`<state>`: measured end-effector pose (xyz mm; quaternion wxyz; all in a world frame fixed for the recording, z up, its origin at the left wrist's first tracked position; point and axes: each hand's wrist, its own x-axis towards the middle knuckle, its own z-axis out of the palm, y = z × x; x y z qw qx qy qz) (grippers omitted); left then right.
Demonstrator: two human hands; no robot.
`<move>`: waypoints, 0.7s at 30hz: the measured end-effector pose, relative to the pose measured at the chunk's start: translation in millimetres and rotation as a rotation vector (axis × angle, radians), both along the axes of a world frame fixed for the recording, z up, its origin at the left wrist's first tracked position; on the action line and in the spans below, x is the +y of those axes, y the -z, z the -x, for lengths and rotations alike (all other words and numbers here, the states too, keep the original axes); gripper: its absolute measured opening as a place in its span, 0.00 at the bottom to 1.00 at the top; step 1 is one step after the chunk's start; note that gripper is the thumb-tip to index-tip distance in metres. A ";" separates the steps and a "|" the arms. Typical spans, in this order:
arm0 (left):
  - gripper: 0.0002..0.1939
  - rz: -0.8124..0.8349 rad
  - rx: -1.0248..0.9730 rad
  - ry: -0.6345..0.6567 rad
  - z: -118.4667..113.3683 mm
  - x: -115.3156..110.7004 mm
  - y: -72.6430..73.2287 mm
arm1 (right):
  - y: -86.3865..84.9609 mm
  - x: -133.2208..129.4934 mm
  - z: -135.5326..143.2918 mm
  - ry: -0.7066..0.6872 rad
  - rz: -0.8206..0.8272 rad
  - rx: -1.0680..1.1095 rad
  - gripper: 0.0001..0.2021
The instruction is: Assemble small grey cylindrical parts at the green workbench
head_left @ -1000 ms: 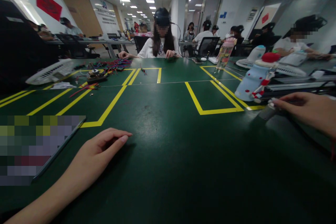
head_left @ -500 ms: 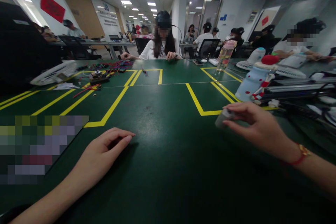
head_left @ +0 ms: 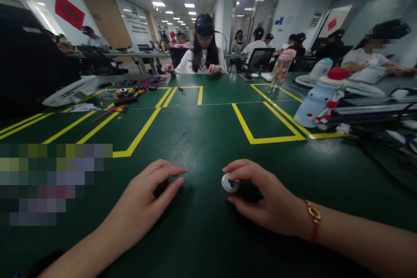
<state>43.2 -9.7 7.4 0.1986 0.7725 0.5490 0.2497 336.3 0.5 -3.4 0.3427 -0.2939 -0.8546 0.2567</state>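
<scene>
My right hand (head_left: 260,195) grips a small silver-grey metal cylinder (head_left: 230,183) between thumb and fingers. The cylinder's round end faces up and has a dark spot in its middle; its exact kind I cannot make out. It is low over the green table, and whether it touches the surface I cannot tell. To its left, my left hand (head_left: 151,193) is open near the table top, with a gap between thumb and index finger and nothing held. A red cord bracelet with a gold piece circles my right wrist.
Yellow tape (head_left: 276,140) marks areas on the green table (head_left: 195,234). Tangled wires (head_left: 146,83) and a white fan (head_left: 70,91) lie at the far left. A blue bottle (head_left: 312,104), a clear bottle (head_left: 282,69) and cables stand or lie at right. A person (head_left: 203,47) sits opposite.
My right hand has carried the metal cylinder left and nearer to me, and its round end now shows. My left hand has shifted slightly right, its thumb and index finger now apart.
</scene>
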 end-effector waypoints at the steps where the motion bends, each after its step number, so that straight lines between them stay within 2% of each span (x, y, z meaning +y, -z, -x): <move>1: 0.14 -0.017 -0.016 0.042 -13.5 -2.5 -4.6 | 1.9 -0.3 0.9 0.022 0.043 0.019 0.26; 3: 0.13 -0.044 -0.079 0.125 -41.9 -5.2 -14.4 | 6.0 -0.4 2.5 0.059 0.145 0.063 0.30; 6: 0.10 -0.032 -0.172 0.197 -75.0 -2.9 -26.5 | 10.1 0.6 3.8 0.074 0.228 0.079 0.27; 8: 0.08 -0.014 -0.224 0.194 -84.1 0.6 -31.1 | 10.0 1.2 3.9 0.079 0.226 0.064 0.26; 10: 0.08 0.006 -0.269 0.160 -83.1 3.6 -32.2 | 7.8 1.7 3.3 0.087 0.196 0.045 0.25; 14: 0.07 0.080 -0.260 0.088 -70.1 7.4 -21.3 | 2.7 2.9 -0.6 0.130 0.072 -0.046 0.21; 19: 0.06 0.135 -0.030 0.164 -69.7 12.2 6.1 | 3.1 2.2 -2.6 0.154 0.045 -0.060 0.19; 21: 0.07 0.123 0.043 0.174 -72.8 13.7 11.6 | 2.6 1.6 -1.4 0.168 0.053 -0.052 0.18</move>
